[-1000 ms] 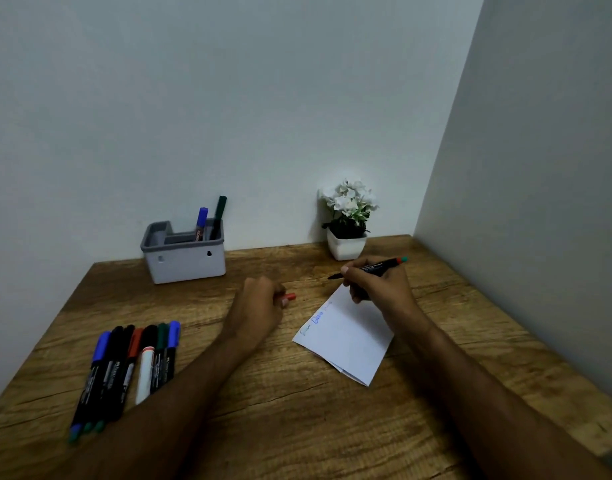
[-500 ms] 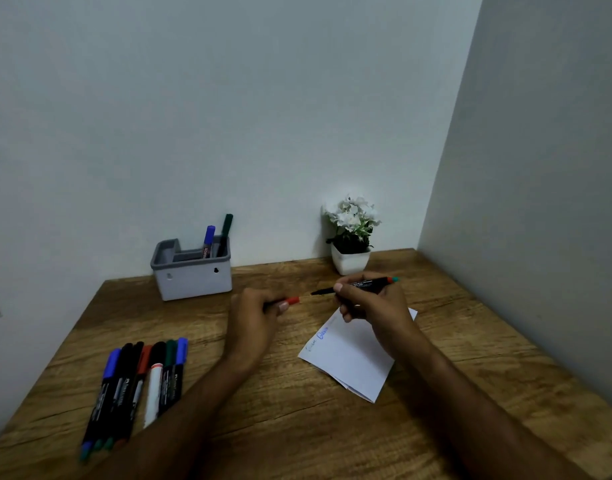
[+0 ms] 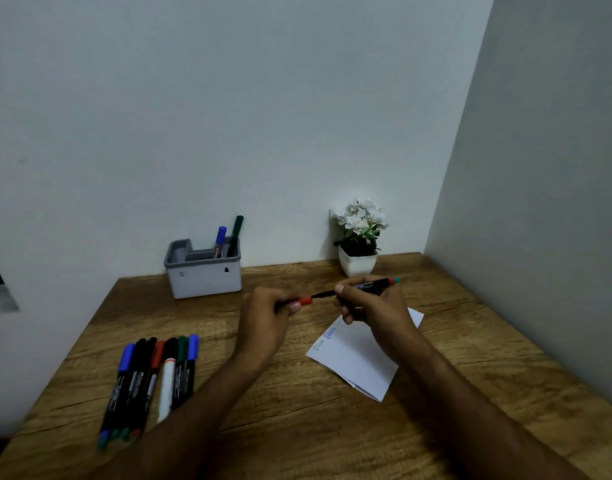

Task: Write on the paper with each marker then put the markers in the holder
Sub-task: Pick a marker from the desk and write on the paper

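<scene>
While seven markers [image 3: 152,375] wait in a row at the near left of the counter [image 3: 297,427], the paper [image 3: 360,355] lies under the right hand [image 3: 377,306], handy for writing. That hand grips a marker [image 3: 374,284] by its barrel, tip pointing left. The left hand [image 3: 263,317] pinches its red cap [image 3: 305,301] just at the tip, probably to close or open it. Beyond, the holder [image 3: 204,271] keeps two markers upright, beside a plant [image 3: 358,237].

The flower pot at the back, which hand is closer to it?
The right hand, holding the marker, is just in front of the flower pot. The left hand, pinching the red cap, is further left, toward the holder.
</scene>
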`<state>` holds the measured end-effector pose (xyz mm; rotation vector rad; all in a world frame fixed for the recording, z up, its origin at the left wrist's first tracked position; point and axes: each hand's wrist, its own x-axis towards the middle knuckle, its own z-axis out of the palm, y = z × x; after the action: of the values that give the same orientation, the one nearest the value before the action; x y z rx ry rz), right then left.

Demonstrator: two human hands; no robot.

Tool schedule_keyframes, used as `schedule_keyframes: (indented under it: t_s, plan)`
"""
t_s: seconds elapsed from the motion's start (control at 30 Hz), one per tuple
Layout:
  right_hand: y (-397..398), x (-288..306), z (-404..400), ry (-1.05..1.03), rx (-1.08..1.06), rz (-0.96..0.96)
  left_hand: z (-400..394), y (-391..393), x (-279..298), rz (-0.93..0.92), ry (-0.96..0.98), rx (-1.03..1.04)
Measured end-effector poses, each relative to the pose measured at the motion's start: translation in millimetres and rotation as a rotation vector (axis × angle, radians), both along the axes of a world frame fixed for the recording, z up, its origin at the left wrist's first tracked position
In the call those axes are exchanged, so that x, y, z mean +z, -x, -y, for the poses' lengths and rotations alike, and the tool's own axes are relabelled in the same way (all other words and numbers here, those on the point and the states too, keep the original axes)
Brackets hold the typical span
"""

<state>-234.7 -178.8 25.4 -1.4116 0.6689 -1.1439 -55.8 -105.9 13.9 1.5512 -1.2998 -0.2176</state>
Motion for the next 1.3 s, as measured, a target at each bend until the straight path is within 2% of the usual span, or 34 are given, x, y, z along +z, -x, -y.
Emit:
schedule_keyframes:
  t_s: [0.57,0.77,0.9,1.03,1.2,1.3]
  plan:
    - [-2.5,-3.5,3.5,-0.004,0.009,-0.039,0.6,-6.6,-3.4,0.001,-0.040,0.041]
    - [-9.0,-5.2,1.0,-0.011,0.089,-0.090,-0.7,1.5,-1.8,-0.010,-0.037,-0.048]
    - [-16.4,-5.5,3.4,0.002,0.105,-0.075,-1.0,12.0,2.3,-0.056,0.028,-0.045]
    - [-24.2,-3.4,5.8,0.016,0.157,-0.057,-2.3,15.0,10.3,-0.026,0.074,-0.003]
    - [-28.7,-1.8,7.6,-0.046,0.284,-0.096,-4.3,-4.3,20.4,0.099,-0.044,0.002]
    - [-32.2,-1.2,12.4,-0.058,0.259,-0.098,-3.0,-24.8,30.5,0.121,-0.094,0.091]
